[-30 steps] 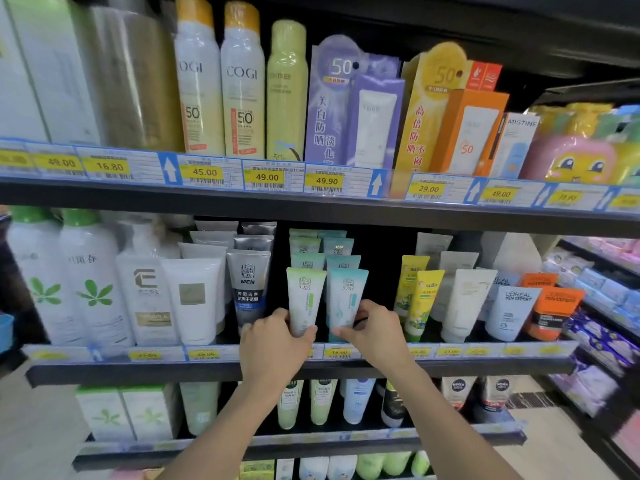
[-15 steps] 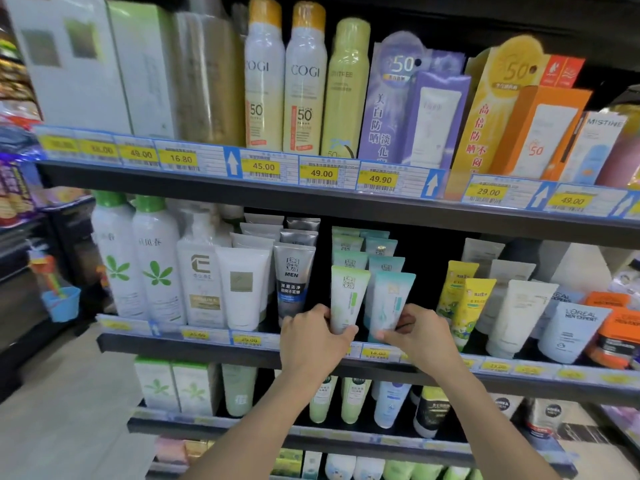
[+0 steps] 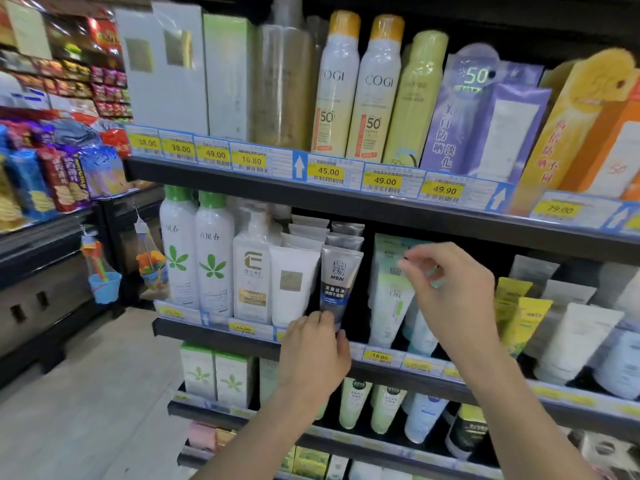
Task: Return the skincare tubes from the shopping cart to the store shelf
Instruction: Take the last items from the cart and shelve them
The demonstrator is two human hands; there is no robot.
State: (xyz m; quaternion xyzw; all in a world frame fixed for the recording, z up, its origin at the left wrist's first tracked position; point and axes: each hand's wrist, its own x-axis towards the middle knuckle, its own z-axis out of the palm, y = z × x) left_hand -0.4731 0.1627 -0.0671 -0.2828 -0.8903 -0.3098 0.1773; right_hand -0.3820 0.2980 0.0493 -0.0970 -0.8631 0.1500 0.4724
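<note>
Rows of skincare tubes stand on their caps on the middle store shelf. My left hand pinches the bottom of the front grey "MEN" tube, thumb on its right side. To its right stand a green-white tube and a teal tube. My right hand is raised in front of their tops, fingers apart and holding nothing. It hides most of the teal row. The shopping cart is out of view.
White pump and leaf-print bottles stand left of the tubes, yellow tubes to the right. Spray cans and boxes fill the upper shelf. More tubes sit below. A snack rack flanks the aisle floor.
My left hand moved left from the green-white tube to the grey "MEN" tube. My right hand let go of the teal tube's base and rose with its fingers spread. The view swung left.
</note>
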